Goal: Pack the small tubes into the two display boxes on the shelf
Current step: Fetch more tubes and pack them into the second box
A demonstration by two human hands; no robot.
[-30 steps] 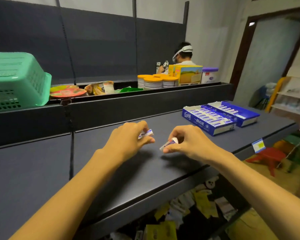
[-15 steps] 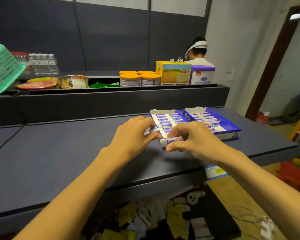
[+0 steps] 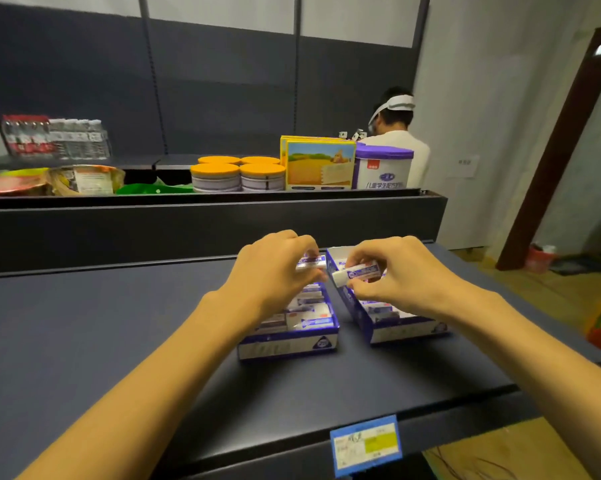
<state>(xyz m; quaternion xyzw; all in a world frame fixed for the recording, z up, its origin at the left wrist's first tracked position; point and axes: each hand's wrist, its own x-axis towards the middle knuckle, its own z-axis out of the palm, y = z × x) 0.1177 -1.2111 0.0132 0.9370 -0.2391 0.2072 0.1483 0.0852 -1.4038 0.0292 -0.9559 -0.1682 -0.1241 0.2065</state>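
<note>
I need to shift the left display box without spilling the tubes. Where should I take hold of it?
Grip the left display box by its two long side walls, low down, coming from above near its front end. It is open-topped and packed with loose tubes, so keep it level. Its front wall is clear; the left hand covers its rear.

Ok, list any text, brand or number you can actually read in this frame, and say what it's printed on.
White tin with purple lid: Chinese characters, roughly "儿童学生配方", the end blurred.
Tube in right hand: print blurred.
Tube in left hand: blurred.
Left display box and right display box: fronts printed, unreadable.
Shelf price tag: too small.
Yellow carton: picture only.
</note>
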